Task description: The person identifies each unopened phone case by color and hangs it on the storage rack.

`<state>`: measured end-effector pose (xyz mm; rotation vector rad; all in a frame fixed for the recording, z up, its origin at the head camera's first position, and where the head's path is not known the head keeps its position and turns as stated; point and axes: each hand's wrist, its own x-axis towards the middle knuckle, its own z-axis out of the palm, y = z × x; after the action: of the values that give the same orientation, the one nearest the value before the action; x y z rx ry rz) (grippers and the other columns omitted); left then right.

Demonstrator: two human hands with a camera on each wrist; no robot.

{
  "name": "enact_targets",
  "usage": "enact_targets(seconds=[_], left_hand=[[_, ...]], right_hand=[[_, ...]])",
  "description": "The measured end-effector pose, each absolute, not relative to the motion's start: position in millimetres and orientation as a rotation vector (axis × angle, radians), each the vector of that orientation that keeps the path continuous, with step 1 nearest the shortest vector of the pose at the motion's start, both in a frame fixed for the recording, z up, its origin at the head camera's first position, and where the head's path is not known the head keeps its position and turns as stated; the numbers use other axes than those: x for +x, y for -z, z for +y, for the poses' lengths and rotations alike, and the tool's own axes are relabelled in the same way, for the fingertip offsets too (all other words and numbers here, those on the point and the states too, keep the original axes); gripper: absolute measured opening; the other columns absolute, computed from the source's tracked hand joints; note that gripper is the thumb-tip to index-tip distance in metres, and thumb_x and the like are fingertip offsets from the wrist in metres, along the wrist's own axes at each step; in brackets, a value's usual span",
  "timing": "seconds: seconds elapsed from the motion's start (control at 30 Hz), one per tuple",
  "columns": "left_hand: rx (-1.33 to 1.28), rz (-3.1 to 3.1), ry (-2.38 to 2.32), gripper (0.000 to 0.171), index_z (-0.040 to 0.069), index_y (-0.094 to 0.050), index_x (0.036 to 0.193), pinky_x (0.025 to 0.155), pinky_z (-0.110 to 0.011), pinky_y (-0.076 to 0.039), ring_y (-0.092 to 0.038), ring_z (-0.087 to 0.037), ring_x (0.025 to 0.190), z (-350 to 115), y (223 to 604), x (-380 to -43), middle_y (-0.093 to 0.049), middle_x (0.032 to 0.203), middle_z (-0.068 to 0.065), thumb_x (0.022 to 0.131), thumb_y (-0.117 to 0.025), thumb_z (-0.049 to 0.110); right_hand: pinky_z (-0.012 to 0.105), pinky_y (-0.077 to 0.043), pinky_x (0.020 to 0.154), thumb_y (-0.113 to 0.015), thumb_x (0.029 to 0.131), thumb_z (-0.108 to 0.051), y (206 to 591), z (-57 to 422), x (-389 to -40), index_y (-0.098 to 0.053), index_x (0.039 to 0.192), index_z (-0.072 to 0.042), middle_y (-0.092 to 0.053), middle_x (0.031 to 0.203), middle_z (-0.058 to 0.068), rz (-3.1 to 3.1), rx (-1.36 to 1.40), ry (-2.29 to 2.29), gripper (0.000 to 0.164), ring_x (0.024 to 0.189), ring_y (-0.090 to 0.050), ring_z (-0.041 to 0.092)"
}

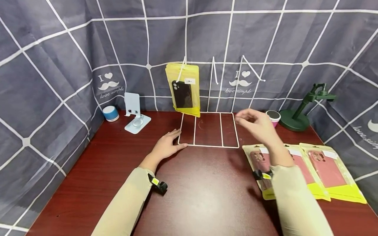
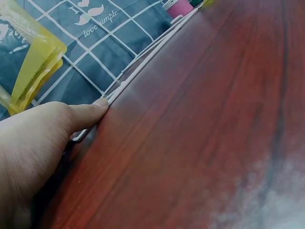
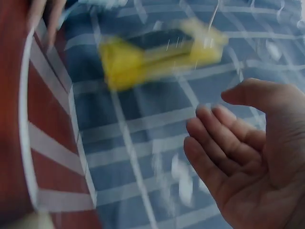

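- Step in hand, as judged: stocking the white wire rack (image 1: 208, 131) with packaged phone cases.
- Left hand (image 1: 166, 146): fingers straight, flat on the table (image 1: 189, 190), pressing the rack's base at its left corner.
- Right hand (image 1: 257, 124): released and holding nothing, raised just right of the rack.
- One stack of yellow packets (image 1: 183, 89) hangs on the left hook; the other hooks are bare.
- Remaining pink-case packets (image 1: 325, 170) lie on the table to the right.
- Next move likely calls for picking one packet and threading its hang-hole onto a free hook.
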<state>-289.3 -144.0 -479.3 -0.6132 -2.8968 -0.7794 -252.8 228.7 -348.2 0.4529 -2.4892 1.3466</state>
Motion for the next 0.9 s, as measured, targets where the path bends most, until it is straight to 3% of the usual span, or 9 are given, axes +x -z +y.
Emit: enact_targets(seconds=[0.2,0.37,0.53,0.9], left_hand=[[-0.606,-2.902,0.79,0.087,0.01,-0.047,0.151,0.12,-0.045,-0.027,-0.033,-0.026,0.148,-143,477,-288,-0.042,0.157,-0.005,0.088,-0.064,0.067],[-0.583,-2.913,0.779,0.087,0.012,-0.047,0.152,0.12,-0.044,-0.026,-0.032,-0.023,0.148,-143,477,-288,-0.041,0.157,-0.003,0.087,-0.064,0.067],[-0.612,-2.909,0.772,0.086,0.011,-0.046,0.152,0.121,-0.043,-0.025,-0.032,-0.022,0.148,-144,480,-289,-0.041,0.158,-0.003,0.089,-0.063,0.067],[-0.605,-2.909,0.762,0.087,0.012,-0.046,0.152,0.121,-0.041,-0.025,-0.032,-0.02,0.148,-146,479,-290,-0.041,0.157,-0.002,0.088,-0.061,0.069]], right_hand=[[0.019,-0.048,0.065,-0.072,0.095,-0.029,384,315,-239,-0.073,0.109,-0.015,-0.074,0.099,0.001,-2.737,0.423,-1.062,0.02,0.081,-0.063,0.007],[0.021,-0.05,0.07,-0.071,0.095,-0.02,419,356,-235,-0.068,0.119,-0.008,-0.071,0.105,0.008,-2.911,0.458,-1.011,0.028,0.087,-0.063,0.011],[0.023,-0.046,0.074,-0.073,0.093,-0.02,442,363,-239,-0.067,0.123,-0.008,-0.066,0.105,0.011,-2.93,0.485,-1.134,0.033,0.09,-0.057,0.014],[0.021,-0.042,0.074,-0.077,0.089,-0.02,453,363,-243,-0.068,0.124,-0.008,-0.063,0.106,0.008,-2.865,0.568,-1.069,0.038,0.09,-0.052,0.017]])
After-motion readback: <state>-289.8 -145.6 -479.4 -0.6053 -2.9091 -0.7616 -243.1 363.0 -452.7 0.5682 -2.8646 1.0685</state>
